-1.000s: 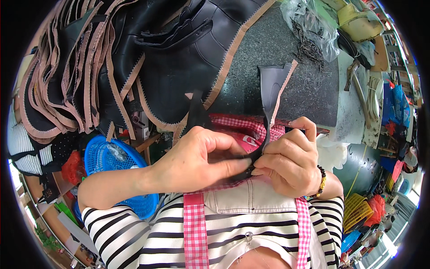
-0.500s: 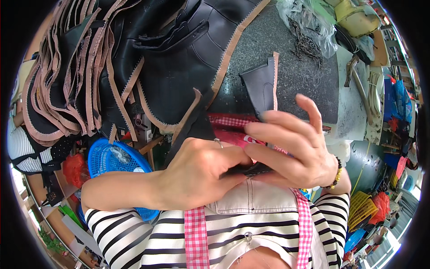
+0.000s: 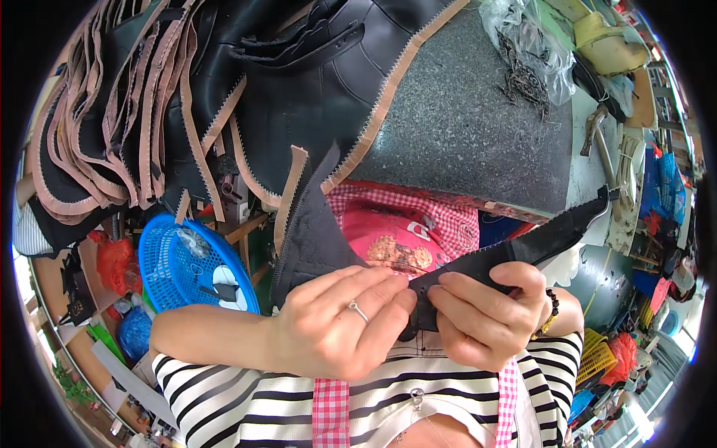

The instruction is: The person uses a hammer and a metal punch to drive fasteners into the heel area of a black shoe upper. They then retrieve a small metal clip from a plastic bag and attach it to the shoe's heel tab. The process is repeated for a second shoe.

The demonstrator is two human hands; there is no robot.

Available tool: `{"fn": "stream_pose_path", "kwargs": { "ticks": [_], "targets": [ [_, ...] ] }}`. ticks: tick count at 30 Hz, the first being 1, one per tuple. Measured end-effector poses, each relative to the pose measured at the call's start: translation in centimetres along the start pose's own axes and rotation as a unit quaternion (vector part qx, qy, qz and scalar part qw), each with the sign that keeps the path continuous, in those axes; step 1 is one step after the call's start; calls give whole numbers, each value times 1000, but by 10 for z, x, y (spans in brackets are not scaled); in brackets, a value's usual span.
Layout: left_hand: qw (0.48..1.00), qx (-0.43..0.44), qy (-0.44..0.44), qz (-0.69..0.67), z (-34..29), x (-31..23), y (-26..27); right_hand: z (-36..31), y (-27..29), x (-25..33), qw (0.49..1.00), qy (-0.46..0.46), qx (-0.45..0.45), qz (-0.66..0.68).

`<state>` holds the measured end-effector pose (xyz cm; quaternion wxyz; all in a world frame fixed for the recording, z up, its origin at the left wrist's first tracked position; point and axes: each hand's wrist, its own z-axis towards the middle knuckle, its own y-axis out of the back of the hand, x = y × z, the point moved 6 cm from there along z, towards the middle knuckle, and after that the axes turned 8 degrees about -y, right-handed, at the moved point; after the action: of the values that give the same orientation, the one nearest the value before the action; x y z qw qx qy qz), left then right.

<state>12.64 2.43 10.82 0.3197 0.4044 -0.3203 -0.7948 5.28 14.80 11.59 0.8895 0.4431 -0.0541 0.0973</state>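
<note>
A black boot upper piece [image 3: 317, 235] is held in front of the chest, above the apron [image 3: 457, 216] and just short of the worktop [image 3: 478, 127]. Its near part is gripped by both hands, with one wing rising on the left and a longer black arm [image 3: 534, 243] slanting up to the right. The join between the two lies under the fingers, so whether they are one piece cannot be told.

The left hand [image 3: 340, 321] has its fingers curled and pinching the black material near the middle. The right hand [image 3: 485, 321] grasps the longer arm close beside it, fingers bent over the front.

As for progress, a tan edging strip [image 3: 293, 187] already runs along the left wing, while no tan shows on the visible face of the right arm. The handling seems partway: the piece is off the worktop and in both hands, not laid down. Beyond it, a large black leather upper [image 3: 306, 112] and a stack of uppers [image 3: 112, 149] look already edged in tan; whether more remains to be done on them cannot be told. A hammer [image 3: 595, 133] lies at the right.
</note>
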Motion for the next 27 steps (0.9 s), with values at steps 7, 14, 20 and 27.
{"fn": "stream_pose_path", "kwargs": {
  "ticks": [7,14,20,27],
  "targets": [
    [999,18,-24,-28,0,0,-2,-1,-2,1,1000,-9,-4,7],
    [998,-10,28,-57,0,4,0,2,0,2,1000,-21,-3,0],
    [969,-1,110,-223,-4,19,-9,0,0,3,999,-30,5,21],
    [986,-1,65,-154,1,9,-7,1,-5,3,998,-16,7,63]
  ]
}}
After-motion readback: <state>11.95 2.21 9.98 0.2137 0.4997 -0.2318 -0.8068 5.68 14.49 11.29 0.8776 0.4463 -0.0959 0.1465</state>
